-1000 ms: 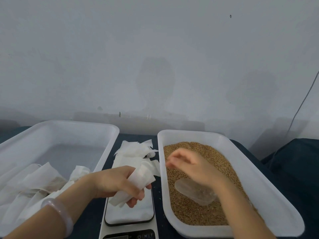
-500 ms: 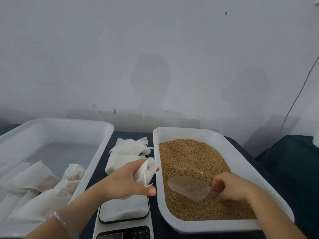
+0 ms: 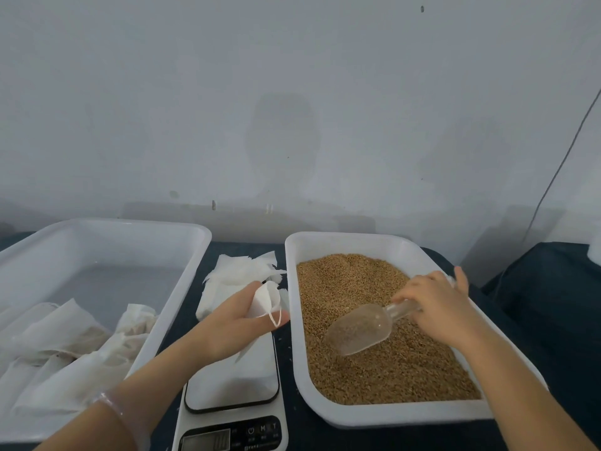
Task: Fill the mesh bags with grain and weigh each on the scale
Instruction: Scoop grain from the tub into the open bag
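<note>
My left hand (image 3: 232, 323) holds a white mesh bag (image 3: 265, 301) with its mouth up, just left of the grain tray's rim and above the scale. My right hand (image 3: 437, 307) grips the handle of a clear plastic scoop (image 3: 359, 327), whose bowl lies on the brown grain (image 3: 367, 362) inside the white tray (image 3: 367, 242). The white kitchen scale (image 3: 234, 385) stands between the two trays, its display at the bottom edge. A pile of empty mesh bags (image 3: 234, 275) lies behind the scale.
A second white tray (image 3: 113, 229) on the left holds several filled mesh bags (image 3: 65, 346) at its near end. A dark cloth covers the table. A grey wall stands close behind. A thin cable (image 3: 559, 170) hangs at the right.
My right hand dropped onto the scoop, took its handle and lifted it toward the right. My left hand turned the bag's mouth upward beside the grain tray.
</note>
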`<state>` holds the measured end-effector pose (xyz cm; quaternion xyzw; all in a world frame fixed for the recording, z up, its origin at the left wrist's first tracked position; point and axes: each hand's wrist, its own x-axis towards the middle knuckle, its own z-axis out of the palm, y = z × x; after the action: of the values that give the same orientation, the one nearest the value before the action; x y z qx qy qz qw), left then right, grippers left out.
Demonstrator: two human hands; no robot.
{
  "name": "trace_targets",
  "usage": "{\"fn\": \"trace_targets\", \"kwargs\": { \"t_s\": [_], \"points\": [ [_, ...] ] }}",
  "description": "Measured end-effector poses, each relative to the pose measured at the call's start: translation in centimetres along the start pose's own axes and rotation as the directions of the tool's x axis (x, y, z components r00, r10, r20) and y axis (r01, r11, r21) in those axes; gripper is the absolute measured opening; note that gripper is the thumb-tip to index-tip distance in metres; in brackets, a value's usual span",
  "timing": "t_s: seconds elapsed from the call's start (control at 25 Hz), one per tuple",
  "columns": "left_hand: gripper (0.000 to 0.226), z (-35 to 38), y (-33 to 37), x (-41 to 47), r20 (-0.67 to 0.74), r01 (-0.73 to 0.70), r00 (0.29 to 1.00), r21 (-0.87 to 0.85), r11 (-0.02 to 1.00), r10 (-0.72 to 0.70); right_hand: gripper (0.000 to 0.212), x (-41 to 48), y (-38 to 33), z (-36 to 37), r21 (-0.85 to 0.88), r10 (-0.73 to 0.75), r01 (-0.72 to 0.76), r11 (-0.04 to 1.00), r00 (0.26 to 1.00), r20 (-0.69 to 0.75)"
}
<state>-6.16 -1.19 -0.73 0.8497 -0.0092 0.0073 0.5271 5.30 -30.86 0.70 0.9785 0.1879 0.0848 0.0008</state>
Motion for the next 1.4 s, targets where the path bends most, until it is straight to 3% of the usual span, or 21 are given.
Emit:
{"fn": "trace_targets", "kwargs": {
  "t_s": [0.12, 0.28, 0.44, 0.56, 0.68, 0.8, 0.88, 1.04, 1.4],
  "points": [
    [0.024, 0.2, 0.4, 0.2, -0.085, -0.009, 0.996, 0.066, 0.998, 0.014, 0.026, -0.5, -1.1, 1.0, 0.070, -0.053, 0.047, 0.996, 0.995, 0.088],
    [0.028, 0.6, 1.0, 0.3, -0.107, -0.048, 0.992, 0.141, 0.989, 0.063, 0.031, -1.3, -0.7, 2.2, 0.106, -0.104, 0.093, 0.990, 0.989, 0.101],
    [0.030, 1.7, 1.9, 0.9, -0.122, -0.104, 0.984, 0.176, 0.979, 0.126, 0.030, -2.3, 0.7, 2.8, 0.321, -0.108, 0.041, 0.946, 0.975, 0.193],
    [0.029, 2.4, 2.4, 1.5, -0.110, -0.119, 0.984, 0.196, 0.973, 0.143, 0.032, -2.8, 2.3, 2.8, 0.381, -0.070, -0.009, 0.924, 0.979, 0.192],
    [0.030, 2.8, 2.7, 1.9, -0.101, -0.125, 0.984, 0.204, 0.971, 0.148, 0.032, -3.1, 3.7, 2.4, 0.354, 0.033, -0.078, 0.932, 0.991, 0.131],
    [0.029, 3.1, 2.7, 2.1, -0.108, -0.125, 0.983, 0.199, 0.972, 0.149, 0.035, -2.8, 4.1, 2.1, 0.178, 0.133, -0.140, 0.974, 0.990, 0.054],
    [0.030, 3.2, 2.6, 2.1, -0.117, -0.108, 0.984, 0.205, 0.973, 0.134, 0.035, -2.3, 3.5, 2.2, 0.063, 0.123, -0.122, 0.991, 0.992, -0.018],
    [0.031, 3.0, 2.4, 2.0, -0.151, -0.072, 0.983, 0.205, 0.976, 0.104, 0.034, -0.7, 0.1, 3.0, 0.022, 0.043, -0.041, 0.999, 0.996, -0.079],
    [0.032, 2.2, 1.8, 1.8, -0.169, -0.078, 0.980, 0.168, 0.983, 0.107, 0.031, -1.5, 1.0, 3.1, 0.369, 0.061, -0.097, 0.924, 0.992, 0.107]
  ]
}}
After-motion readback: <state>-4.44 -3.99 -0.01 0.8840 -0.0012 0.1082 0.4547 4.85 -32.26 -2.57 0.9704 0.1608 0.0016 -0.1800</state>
